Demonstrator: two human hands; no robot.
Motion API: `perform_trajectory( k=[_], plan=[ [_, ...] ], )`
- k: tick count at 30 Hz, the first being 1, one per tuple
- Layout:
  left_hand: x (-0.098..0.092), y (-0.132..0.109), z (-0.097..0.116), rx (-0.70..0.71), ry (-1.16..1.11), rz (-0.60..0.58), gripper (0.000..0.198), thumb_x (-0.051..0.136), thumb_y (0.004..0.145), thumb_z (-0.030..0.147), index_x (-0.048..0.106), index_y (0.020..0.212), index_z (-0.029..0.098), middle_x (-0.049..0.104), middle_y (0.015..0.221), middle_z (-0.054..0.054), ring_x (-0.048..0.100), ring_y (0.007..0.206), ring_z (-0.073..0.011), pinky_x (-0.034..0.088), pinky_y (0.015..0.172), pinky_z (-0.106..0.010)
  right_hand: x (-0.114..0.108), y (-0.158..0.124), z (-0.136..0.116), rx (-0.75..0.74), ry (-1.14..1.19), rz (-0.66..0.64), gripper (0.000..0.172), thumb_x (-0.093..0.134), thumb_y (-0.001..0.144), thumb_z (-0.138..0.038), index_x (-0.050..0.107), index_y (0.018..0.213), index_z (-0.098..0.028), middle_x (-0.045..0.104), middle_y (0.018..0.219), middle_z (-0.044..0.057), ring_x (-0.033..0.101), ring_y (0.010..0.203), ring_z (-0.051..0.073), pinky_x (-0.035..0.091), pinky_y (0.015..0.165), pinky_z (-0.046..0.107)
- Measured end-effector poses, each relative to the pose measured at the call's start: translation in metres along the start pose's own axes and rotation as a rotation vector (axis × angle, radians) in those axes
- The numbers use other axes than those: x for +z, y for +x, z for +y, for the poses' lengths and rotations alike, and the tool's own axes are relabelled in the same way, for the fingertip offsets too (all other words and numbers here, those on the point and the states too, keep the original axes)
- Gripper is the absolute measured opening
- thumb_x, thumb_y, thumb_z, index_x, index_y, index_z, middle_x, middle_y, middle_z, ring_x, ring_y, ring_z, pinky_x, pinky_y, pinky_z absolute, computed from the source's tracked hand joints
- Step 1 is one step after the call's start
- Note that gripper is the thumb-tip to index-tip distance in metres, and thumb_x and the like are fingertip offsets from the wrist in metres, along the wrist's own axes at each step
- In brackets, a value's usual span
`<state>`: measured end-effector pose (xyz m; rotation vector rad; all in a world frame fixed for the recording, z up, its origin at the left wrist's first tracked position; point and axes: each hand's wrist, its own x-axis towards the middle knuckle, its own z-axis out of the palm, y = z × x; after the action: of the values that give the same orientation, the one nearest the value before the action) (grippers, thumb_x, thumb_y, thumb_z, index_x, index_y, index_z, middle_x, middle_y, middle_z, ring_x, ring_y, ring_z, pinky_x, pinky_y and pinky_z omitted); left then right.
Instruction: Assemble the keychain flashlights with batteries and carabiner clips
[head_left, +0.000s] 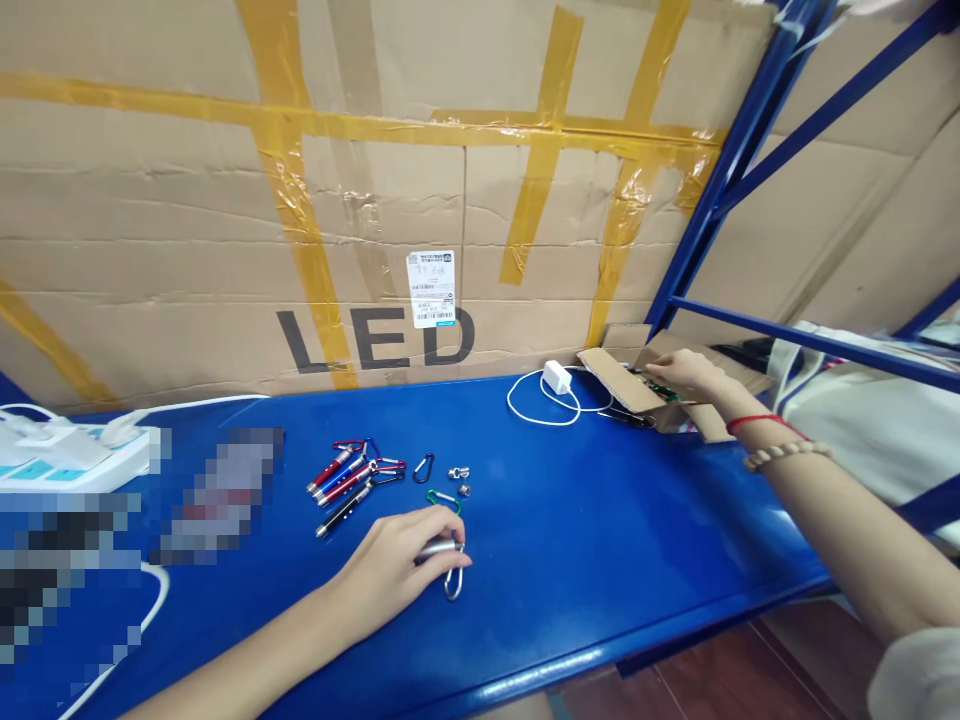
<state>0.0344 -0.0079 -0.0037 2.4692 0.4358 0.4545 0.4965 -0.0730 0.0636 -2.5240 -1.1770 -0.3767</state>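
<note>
- My left hand (401, 550) is closed in a pinch, thumb and fingers gripping a silver penlight (437, 549) low over the table; I can't tell whether it touches the surface.
- A silver clip (453, 586) hangs from that penlight's right end, just past my fingertips.
- My right hand (684, 371) reaches out to the open box (621, 381), fingers curled downward at its opening. From here I can't tell whether they grip anything.
- Green bits show in the box under those fingers, too small for me to make out.
- A red cord (750, 423) and a beaded bracelet (787, 455) circle my right wrist.
- Just beyond my left hand lies a loose green clip (444, 499), with small metal parts (460, 473) near it and a loose dark clip (424, 468) a little to the left.
- Left of those, four penlights (347, 484) lie side by side at a slant: red, blue, red, and black nearest me, with clips at their upper ends.
- A white charger (556, 377) sits left of the box, its cable looped about it.
- All this is on the blue table (570, 560), with a power strip (112, 462) at far left.
- Behind stands a big taped carton (405, 220) marked LED; a blue rack (724, 190) rises at right.
</note>
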Motion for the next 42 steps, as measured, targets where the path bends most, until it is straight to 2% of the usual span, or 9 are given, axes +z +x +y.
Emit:
perform_trajectory(
  k=[5, 10, 15, 20, 23, 25, 35, 39, 42],
  plan=[
    [0.0, 0.0, 0.001, -0.005, -0.013, -0.002, 0.006, 0.055, 0.085, 0.027, 0.055, 0.083, 0.022, 0.064, 0.077, 0.003, 0.057, 0.063, -0.0102, 0.042, 0.061, -0.017, -0.013, -0.006, -0.008, 0.274, -0.197, -0.16, 0.027, 0.051, 0.09, -0.03, 0.054, 0.114, -0.016, 0.056, 0.115, 0.008, 0.057, 0.097, 0.019, 0.049, 0.081, 0.037],
    [0.001, 0.001, -0.003, 0.015, -0.001, -0.008, 0.008, 0.056, 0.085, 0.03, 0.056, 0.084, 0.021, 0.064, 0.077, 0.003, 0.057, 0.064, -0.0108, 0.042, 0.061, -0.018, -0.015, -0.016, -0.041, 0.225, -0.232, -0.129, 0.028, 0.05, 0.09, -0.03, 0.054, 0.114, -0.016, 0.055, 0.115, 0.009, 0.057, 0.097, 0.019, 0.049, 0.082, 0.038],
    [0.001, -0.001, 0.001, 0.014, 0.032, -0.021, 0.008, 0.057, 0.084, 0.029, 0.057, 0.085, 0.021, 0.061, 0.072, 0.004, 0.054, 0.059, -0.009, 0.039, 0.057, -0.016, -0.008, -0.048, -0.112, -0.166, -0.089, -0.082, 0.037, 0.045, 0.091, -0.037, 0.054, 0.116, -0.011, 0.053, 0.116, 0.017, 0.054, 0.103, 0.027, 0.044, 0.085, 0.044],
    [0.002, -0.002, 0.005, -0.017, 0.132, -0.053, 0.015, 0.058, 0.083, 0.034, 0.057, 0.09, 0.021, 0.051, 0.055, 0.008, 0.047, 0.046, -0.008, 0.033, 0.05, -0.017, 0.011, -0.109, -0.191, -0.833, 0.151, -0.388, 0.057, 0.06, 0.07, -0.064, 0.055, 0.118, -0.033, 0.061, 0.107, 0.0, 0.062, 0.081, 0.014, 0.046, 0.069, 0.023],
    [0.002, -0.002, 0.006, -0.021, 0.144, -0.036, 0.015, 0.058, 0.083, 0.035, 0.058, 0.089, 0.021, 0.05, 0.054, 0.008, 0.047, 0.045, -0.0079, 0.032, 0.05, -0.017, 0.025, -0.137, -0.215, -1.057, 0.212, -0.381, 0.063, 0.054, 0.072, -0.068, 0.054, 0.119, -0.027, 0.059, 0.108, 0.004, 0.063, 0.076, 0.017, 0.044, 0.062, 0.026],
    [0.001, -0.002, 0.005, -0.027, 0.137, -0.028, 0.015, 0.059, 0.083, 0.035, 0.058, 0.089, 0.021, 0.051, 0.054, 0.008, 0.047, 0.045, -0.0077, 0.032, 0.05, -0.018, 0.034, -0.147, -0.221, -1.097, 0.223, -0.363, 0.052, 0.048, 0.08, -0.063, 0.057, 0.114, -0.025, 0.059, 0.105, 0.005, 0.063, 0.074, 0.017, 0.042, 0.06, 0.026],
    [0.001, 0.0, -0.003, -0.146, 0.032, -0.014, 0.028, 0.069, 0.073, 0.041, 0.056, 0.089, 0.021, 0.051, 0.055, 0.01, 0.046, 0.047, -0.0074, 0.031, 0.048, -0.017, 0.058, -0.164, -0.227, -0.914, 0.238, -0.367, 0.026, 0.036, 0.095, -0.027, 0.057, 0.09, -0.013, 0.059, 0.089, 0.012, 0.061, 0.068, 0.019, 0.031, 0.053, 0.025],
    [0.0, 0.001, -0.001, -0.142, 0.071, -0.03, 0.027, 0.068, 0.074, 0.042, 0.056, 0.089, 0.022, 0.051, 0.056, 0.01, 0.046, 0.047, -0.0073, 0.031, 0.049, -0.016, 0.059, -0.166, -0.233, -0.788, 0.429, -0.429, 0.022, 0.048, 0.089, -0.024, 0.056, 0.071, -0.014, 0.059, 0.074, 0.006, 0.056, 0.06, 0.015, 0.029, 0.053, 0.025],
    [0.0, 0.001, -0.002, -0.15, 0.073, -0.039, 0.027, 0.067, 0.075, 0.04, 0.056, 0.091, 0.022, 0.051, 0.056, 0.01, 0.046, 0.047, -0.0071, 0.031, 0.05, -0.016, 0.055, -0.149, -0.23, -0.625, 0.65, -0.458, 0.032, 0.054, 0.086, -0.028, 0.05, 0.057, -0.014, 0.053, 0.058, 0.0, 0.049, 0.054, 0.01, 0.033, 0.055, 0.024]
  ],
)
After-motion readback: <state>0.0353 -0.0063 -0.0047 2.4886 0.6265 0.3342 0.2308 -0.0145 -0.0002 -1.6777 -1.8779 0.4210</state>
